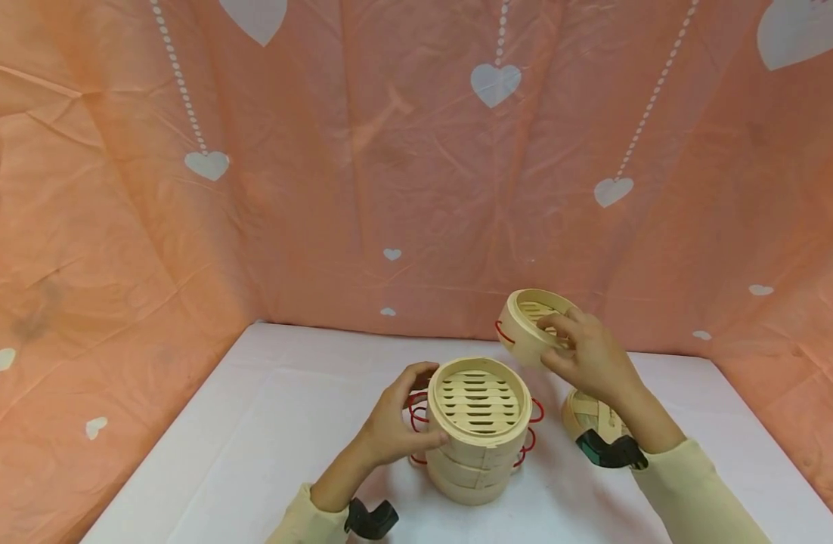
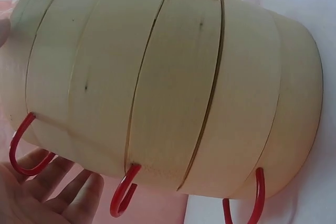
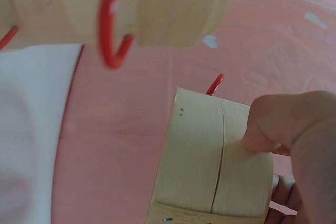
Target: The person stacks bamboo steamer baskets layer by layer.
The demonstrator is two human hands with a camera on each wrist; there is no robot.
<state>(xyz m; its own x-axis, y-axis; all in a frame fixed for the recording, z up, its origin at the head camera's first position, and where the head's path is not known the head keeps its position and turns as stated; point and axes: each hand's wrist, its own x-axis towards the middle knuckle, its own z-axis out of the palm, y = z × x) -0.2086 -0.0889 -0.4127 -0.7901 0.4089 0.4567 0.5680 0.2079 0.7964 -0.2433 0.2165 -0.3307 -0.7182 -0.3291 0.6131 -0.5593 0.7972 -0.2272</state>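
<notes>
A stack of bamboo steamer baskets (image 1: pixel 476 453) stands upright on the white table, its slatted top tier facing up and red loop handles (image 2: pixel 125 190) on its sides. My left hand (image 1: pixel 397 423) grips the stack's left side, thumb across the front of the upper rim and fingers round the back. Up and to the right, my right hand (image 1: pixel 586 355) holds a single bamboo steamer tier (image 1: pixel 525 336), tilted and raised near the back of the table. The right thumb presses the outer wall of that tier (image 3: pixel 210 156), with the fingers over its rim.
A round bamboo lid (image 1: pixel 593 412) lies on the table right of the stack, partly hidden by the right wrist and its black camera mount (image 1: pixel 610 451). A pink cloth with white hearts (image 1: pixel 389 189) hangs behind and along both sides of the white table (image 1: pixel 253 423).
</notes>
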